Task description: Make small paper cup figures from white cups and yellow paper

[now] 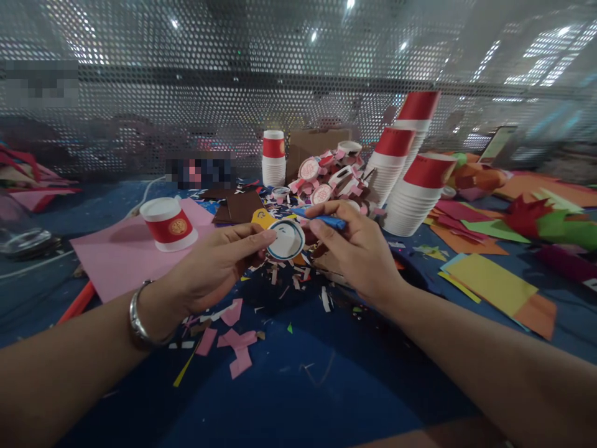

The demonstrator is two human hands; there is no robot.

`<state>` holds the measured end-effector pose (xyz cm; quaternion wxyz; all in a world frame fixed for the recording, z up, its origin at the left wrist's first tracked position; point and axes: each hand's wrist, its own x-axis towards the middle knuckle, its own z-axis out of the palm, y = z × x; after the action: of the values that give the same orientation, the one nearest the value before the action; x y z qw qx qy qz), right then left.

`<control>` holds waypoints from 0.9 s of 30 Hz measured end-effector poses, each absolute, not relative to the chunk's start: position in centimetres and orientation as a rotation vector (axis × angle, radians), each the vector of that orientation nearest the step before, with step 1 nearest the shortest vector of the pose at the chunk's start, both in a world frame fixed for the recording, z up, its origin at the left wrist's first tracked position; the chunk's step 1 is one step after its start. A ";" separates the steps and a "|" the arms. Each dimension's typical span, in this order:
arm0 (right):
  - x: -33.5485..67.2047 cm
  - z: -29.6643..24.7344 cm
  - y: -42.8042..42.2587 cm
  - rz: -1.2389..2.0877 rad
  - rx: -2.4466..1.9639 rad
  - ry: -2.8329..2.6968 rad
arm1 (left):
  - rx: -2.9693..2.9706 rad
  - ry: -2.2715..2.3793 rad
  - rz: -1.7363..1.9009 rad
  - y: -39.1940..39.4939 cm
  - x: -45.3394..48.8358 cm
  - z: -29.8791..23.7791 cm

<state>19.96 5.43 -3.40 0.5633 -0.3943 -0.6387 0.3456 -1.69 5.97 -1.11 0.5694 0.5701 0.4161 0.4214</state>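
Note:
My left hand (224, 255) pinches the left edge of a round white paper disc (288, 241) with a blue line drawn around its rim. Small dark marks show on the disc's upper part. A yellow paper piece (262, 218) with a dark curl on it sticks out just behind the disc. In my right hand (359, 249) is a blue marker pen (324, 218), gripped between thumb and fingers, its narrow end pointing left above the disc. Whether that end touches the disc I cannot tell.
Stacked red-and-white paper cups (417, 193) stand at the right, another stack (273, 155) farther back. A single cup (168, 225) rests on pink paper (116, 261). Behind my hands lies a heap of cut cup pieces (326, 177). Coloured sheets (489, 283) lie right; pink scraps (237, 348) lie in front.

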 end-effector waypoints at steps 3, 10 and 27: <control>20.2 -3.0 5.1 0.775 -0.893 -1.453 | 1.293 0.998 1.036 6.3 -1.6 -1.5; 20.0 -2.2 3.6 0.623 -0.803 -1.460 | 1.136 1.044 1.122 6.6 -1.7 -1.7; 19.9 -2.2 3.1 0.686 -0.798 -1.568 | 1.190 1.076 1.017 6.1 -1.4 -1.4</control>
<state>19.88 3.09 -2.16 0.5863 -0.3425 -0.6726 0.2941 -1.37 6.07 -1.45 0.5818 0.5095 0.4608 0.4354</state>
